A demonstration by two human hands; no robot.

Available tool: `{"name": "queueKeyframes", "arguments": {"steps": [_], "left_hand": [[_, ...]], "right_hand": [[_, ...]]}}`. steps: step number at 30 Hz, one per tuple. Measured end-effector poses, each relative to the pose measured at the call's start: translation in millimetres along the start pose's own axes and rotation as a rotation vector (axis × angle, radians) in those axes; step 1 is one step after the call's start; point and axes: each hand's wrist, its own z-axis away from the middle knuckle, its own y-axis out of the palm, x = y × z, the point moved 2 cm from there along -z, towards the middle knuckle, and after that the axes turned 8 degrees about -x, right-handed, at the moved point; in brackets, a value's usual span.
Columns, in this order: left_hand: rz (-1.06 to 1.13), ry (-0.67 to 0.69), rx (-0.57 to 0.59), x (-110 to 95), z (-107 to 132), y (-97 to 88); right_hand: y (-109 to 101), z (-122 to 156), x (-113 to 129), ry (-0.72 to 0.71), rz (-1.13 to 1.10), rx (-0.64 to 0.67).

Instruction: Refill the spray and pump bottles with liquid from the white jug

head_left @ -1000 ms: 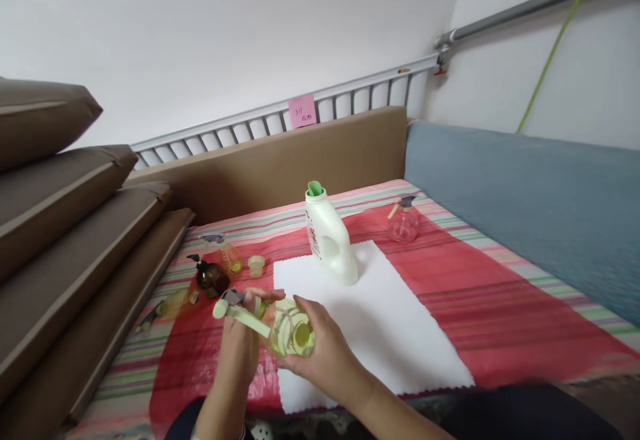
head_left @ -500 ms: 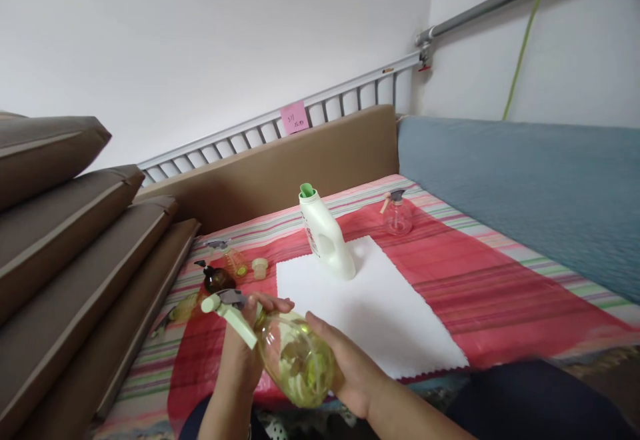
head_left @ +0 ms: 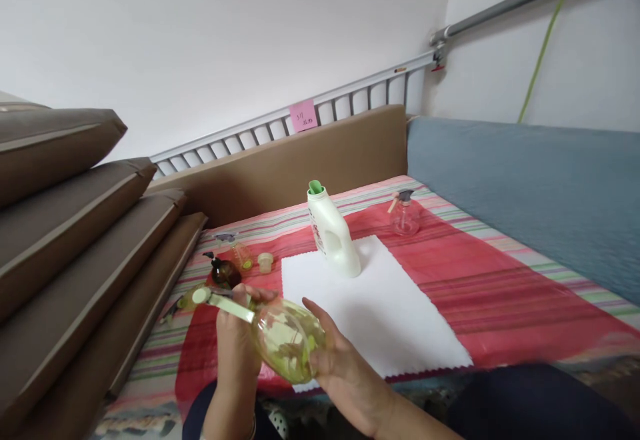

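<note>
A clear yellow-green spray bottle [head_left: 287, 340] lies tilted between my hands, its pale trigger head pointing left. My left hand [head_left: 239, 327] is closed around the neck end, below the sprayer. My right hand [head_left: 345, 367] grips the rounded base, thumb on top. Beyond them, a white jug with a handle [head_left: 333, 237] stands upright on a white sheet [head_left: 375, 320]; its mouth shows a green spout and no cap. Left of the sheet lie a small pale cap [head_left: 265, 263], a dark brown pump bottle [head_left: 225, 272] and a clear spray bottle [head_left: 242, 255].
Another yellowish spray bottle [head_left: 189, 297] lies at the left. A clear pinkish spray bottle [head_left: 405, 217] stands at the back right on the red cloth [head_left: 480, 293]. Stacked brown cushions [head_left: 75, 227] rise along the left. A padded board [head_left: 300, 160] and radiator close off the back.
The spray bottle has risen slightly and turned in my hands, its head now more to the left. The view has shifted a little, so the scene sits further right.
</note>
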Motion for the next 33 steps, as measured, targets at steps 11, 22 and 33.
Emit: {"name": "queueKeyframes", "arguments": {"steps": [11,22,33], "left_hand": [[-0.018,0.004,0.094,-3,8,2.4],[-0.049,0.048,0.206,-1,10,1.9],[-0.029,0.085,0.176,-2,7,-0.5]], "right_hand": [[2,-8,-12,0.464,-0.001,-0.036],[-8,-4,-13,0.572,0.074,0.179],[-9,-2,-6,0.238,0.054,0.188]]}}
